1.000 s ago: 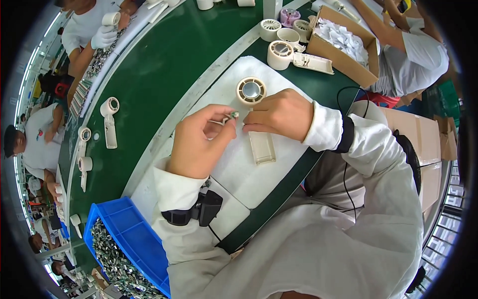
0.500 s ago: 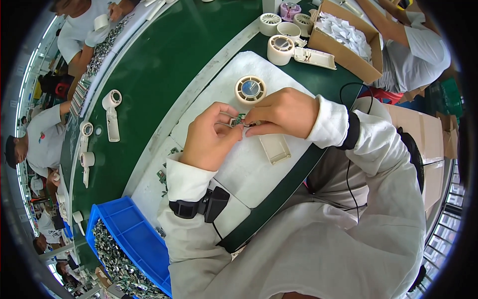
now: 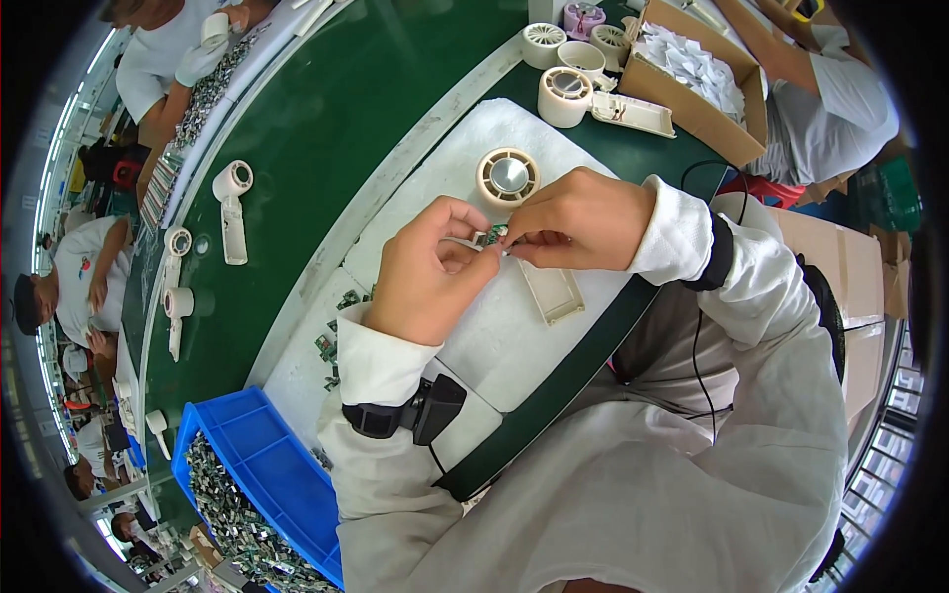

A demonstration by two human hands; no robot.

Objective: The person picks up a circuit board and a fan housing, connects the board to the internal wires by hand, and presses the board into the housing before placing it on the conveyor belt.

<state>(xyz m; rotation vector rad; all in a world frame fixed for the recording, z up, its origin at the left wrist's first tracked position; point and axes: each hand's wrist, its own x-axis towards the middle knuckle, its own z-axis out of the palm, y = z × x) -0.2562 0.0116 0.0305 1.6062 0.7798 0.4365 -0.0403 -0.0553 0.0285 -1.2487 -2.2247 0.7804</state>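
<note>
Between my two hands is a small green circuit board [image 3: 494, 234]. My left hand [image 3: 427, 269] pinches it from the left with thumb and fingers. The fingertips of my right hand [image 3: 583, 222] are closed at the board's right edge, where a tiny pale part or wire end shows; I cannot make out its kind. Just beyond the hands, on the white foam mat [image 3: 465, 361], stands a round cream fan head [image 3: 508, 178] with a silvery centre. Partly under my right hand lies a shallow cream plastic shell [image 3: 554, 295]. Loose circuit boards [image 3: 327, 346] lie beside my left wrist.
A blue bin [image 3: 262, 474] of circuit boards stands at lower left. Cream handheld fan parts [image 3: 233, 212] sit on the green belt [image 3: 326, 138]. More fan housings [image 3: 565, 97] and a cardboard box [image 3: 682, 109] of white pieces are at the far right. Co-workers sit around.
Both hands, still together at the board, appear slightly farther right. The right fingers have shifted on the board's edge. Fan parts on the belt have moved a little toward the far side.
</note>
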